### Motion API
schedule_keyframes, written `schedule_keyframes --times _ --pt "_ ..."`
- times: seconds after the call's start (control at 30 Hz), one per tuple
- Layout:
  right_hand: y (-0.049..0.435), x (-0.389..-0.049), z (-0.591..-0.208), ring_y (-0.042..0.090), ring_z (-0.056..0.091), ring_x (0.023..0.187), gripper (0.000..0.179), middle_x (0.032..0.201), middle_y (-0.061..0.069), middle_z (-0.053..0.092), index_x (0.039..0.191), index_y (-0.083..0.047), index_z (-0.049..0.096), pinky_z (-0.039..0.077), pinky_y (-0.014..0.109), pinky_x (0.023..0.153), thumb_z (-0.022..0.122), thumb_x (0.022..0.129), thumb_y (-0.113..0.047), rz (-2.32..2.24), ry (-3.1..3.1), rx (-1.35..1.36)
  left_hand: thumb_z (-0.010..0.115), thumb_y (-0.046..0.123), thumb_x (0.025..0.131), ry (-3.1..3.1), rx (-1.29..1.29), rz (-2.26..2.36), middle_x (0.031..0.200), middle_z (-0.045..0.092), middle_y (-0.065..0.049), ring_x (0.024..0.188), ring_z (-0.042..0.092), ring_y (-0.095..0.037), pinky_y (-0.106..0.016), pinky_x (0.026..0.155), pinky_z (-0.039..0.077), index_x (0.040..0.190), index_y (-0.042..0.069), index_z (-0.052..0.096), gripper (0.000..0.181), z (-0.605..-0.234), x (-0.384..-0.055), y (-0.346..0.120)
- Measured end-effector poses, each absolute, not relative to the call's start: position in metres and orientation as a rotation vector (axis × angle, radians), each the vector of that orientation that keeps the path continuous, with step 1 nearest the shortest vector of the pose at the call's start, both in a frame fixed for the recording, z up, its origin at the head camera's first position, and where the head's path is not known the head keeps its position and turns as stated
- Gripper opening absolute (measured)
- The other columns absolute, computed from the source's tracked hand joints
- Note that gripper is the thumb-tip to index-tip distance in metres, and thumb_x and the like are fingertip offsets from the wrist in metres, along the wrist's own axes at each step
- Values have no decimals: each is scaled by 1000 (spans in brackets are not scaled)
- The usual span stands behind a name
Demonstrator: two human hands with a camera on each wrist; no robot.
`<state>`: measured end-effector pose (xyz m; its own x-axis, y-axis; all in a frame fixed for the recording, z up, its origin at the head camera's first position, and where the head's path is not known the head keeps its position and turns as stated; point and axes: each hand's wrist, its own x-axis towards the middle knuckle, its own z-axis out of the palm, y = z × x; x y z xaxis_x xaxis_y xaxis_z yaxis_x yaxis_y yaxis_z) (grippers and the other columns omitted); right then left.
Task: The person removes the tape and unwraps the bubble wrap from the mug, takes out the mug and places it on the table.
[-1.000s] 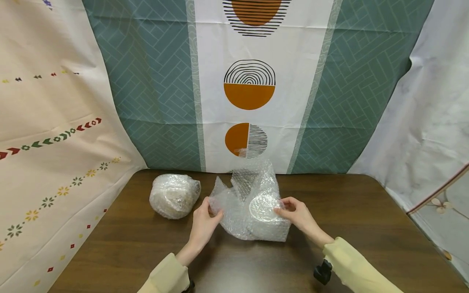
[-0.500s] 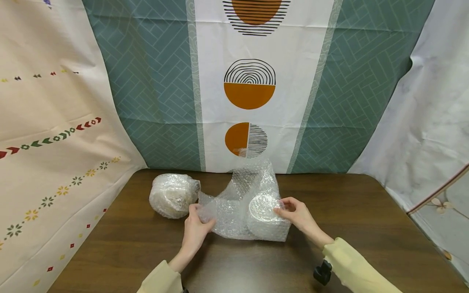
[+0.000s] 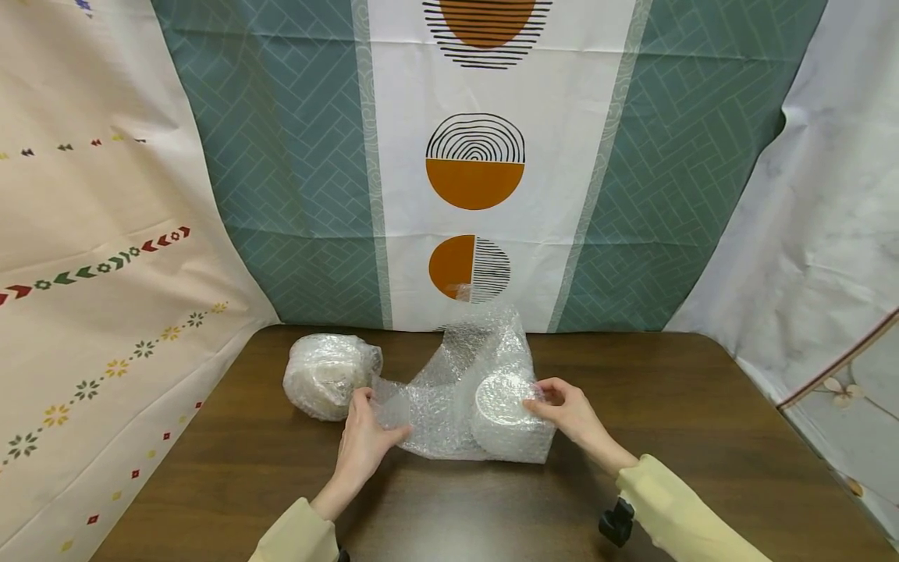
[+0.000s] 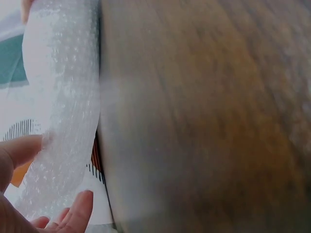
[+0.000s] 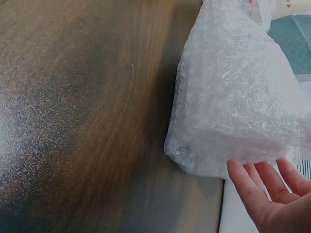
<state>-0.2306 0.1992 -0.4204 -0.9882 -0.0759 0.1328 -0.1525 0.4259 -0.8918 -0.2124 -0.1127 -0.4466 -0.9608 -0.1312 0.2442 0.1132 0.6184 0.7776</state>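
Note:
A round item wrapped in bubble wrap point(image 3: 507, 414) sits mid-table, its inside hidden by the plastic. One loose flap stretches left and another stands up at the back. At the left flap's end is my left hand point(image 3: 364, 441), thumb and fingers spread wide around the sheet. In the left wrist view the thumb touches the bubble wrap point(image 4: 63, 97) and the fingers look nearly straight. My right hand point(image 3: 570, 414) holds the right side of the bundle, thumb over its edge. The right wrist view shows those fingertips against the bubble wrap point(image 5: 233, 87).
A second bubble-wrapped bundle point(image 3: 326, 378) stands at the back left, close to my left fingertips. The brown wooden table point(image 3: 674, 414) ends at a patterned curtain point(image 3: 302, 156) behind. Light cloths hang at both sides.
My left hand has moved left, and the left flap has spread out with it toward the second bundle. My right hand has stayed at the bundle's right side.

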Motion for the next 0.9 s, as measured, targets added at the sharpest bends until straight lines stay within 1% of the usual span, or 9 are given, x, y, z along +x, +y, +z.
schedule_keyframes --times 0.13,0.23,0.3,0.37,0.5,0.6,0.73,0.83,0.9 --pt "199 -231 -421 19 53 76 32 86 7 60 100 3 60 48 28 57 74 76 -14 1636 -2603 184 83 21 63 -2517 -1 -1230 104 46 -16 87 49 -31 -44 66 43 116 0 35 74 -443 -210 -113" --pt "199 -231 -422 19 53 76 32 86 7 59 100 3 60 48 28 58 73 76 -14 1632 -2605 188 83 18 64 -2461 -50 -1148 106 43 -15 89 49 -30 -43 65 44 116 -1 36 73 -441 -210 -112" --pt "199 -231 -421 19 53 75 32 85 6 59 99 3 60 48 28 57 74 76 -14 1633 -2601 187 82 13 63 -2431 -88 -1071 107 40 -15 91 47 -31 -43 61 45 114 -1 39 68 -439 -210 -111" --pt "198 -231 -421 19 53 75 31 85 6 59 99 3 60 48 28 57 74 76 -14 1633 -2600 186 81 8 63 -2411 -131 -984 108 38 -16 93 44 -33 -42 58 45 108 0 45 58 -438 -209 -110" --pt "198 -231 -421 20 52 76 31 85 7 58 99 3 60 48 28 57 74 76 -14 1646 -2598 183 79 1 61 -2369 -243 -836 110 37 -19 101 38 -38 -47 69 42 92 4 53 40 -436 -207 -106" --pt "197 -231 -421 21 52 77 32 86 7 58 99 3 60 48 29 58 74 76 -15 1647 -2598 181 78 0 60 -2339 -320 -792 111 39 -20 104 35 -40 -51 78 36 88 6 54 37 -435 -208 -102" --pt "197 -231 -421 20 52 78 31 87 7 59 99 2 60 48 29 59 74 76 -15 1623 -2604 175 78 1 64 -2306 -453 -863 106 44 -12 98 42 -32 -43 75 40 90 6 55 35 -434 -213 -93" --pt "197 -231 -421 20 52 79 30 87 7 59 98 1 60 49 29 59 74 76 -14 1602 -2607 178 77 7 70 -2323 -570 -986 104 47 -7 95 47 -26 -39 75 43 98 5 56 34 -432 -216 -82" --pt "198 -231 -421 21 52 80 31 88 7 59 99 1 60 49 28 60 74 76 -15 1589 -2612 184 75 13 74 -2357 -636 -1088 105 50 -6 96 50 -26 -38 77 44 105 4 56 37 -430 -217 -75"
